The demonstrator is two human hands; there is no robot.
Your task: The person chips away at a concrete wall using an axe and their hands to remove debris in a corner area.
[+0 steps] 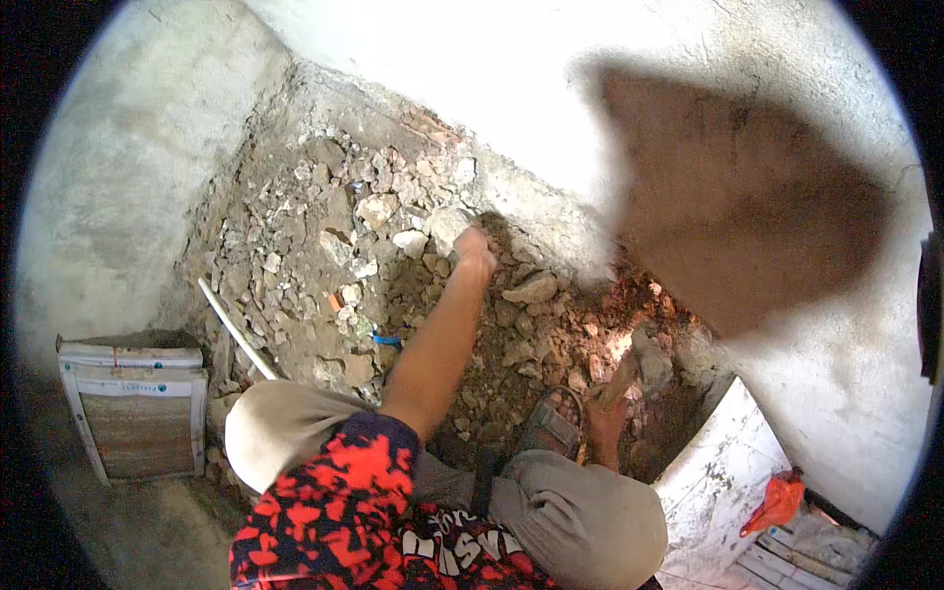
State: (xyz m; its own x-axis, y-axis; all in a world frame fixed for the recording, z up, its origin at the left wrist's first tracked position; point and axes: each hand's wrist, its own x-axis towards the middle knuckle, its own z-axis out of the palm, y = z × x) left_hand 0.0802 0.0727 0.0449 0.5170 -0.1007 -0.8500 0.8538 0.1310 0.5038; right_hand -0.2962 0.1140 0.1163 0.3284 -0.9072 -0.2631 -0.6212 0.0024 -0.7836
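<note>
My left hand [476, 251] reaches down onto a heap of broken rubble [295, 228] at the foot of a wall. Its curled fingers are at the right edge of a large pale stone [447, 227]; blur hides whether they grip anything. A flat stone [532, 288] lies just to the right of that wrist. Low between my knee and the wall, my right hand [608, 413] is closed around the handle of what looks like a hammer [652, 361], its grey head over reddish debris. My sandalled foot [557, 422] stands beside this hand.
At left, a white plastic pipe [234, 327] lies near my knee, with a framed carton [140, 424] beyond it. A blue strip [386, 340] rests on the rubble. To the right stand a white board [726, 450] and a red plastic bag [773, 503]. Plastered walls [140, 169] enclose the corner.
</note>
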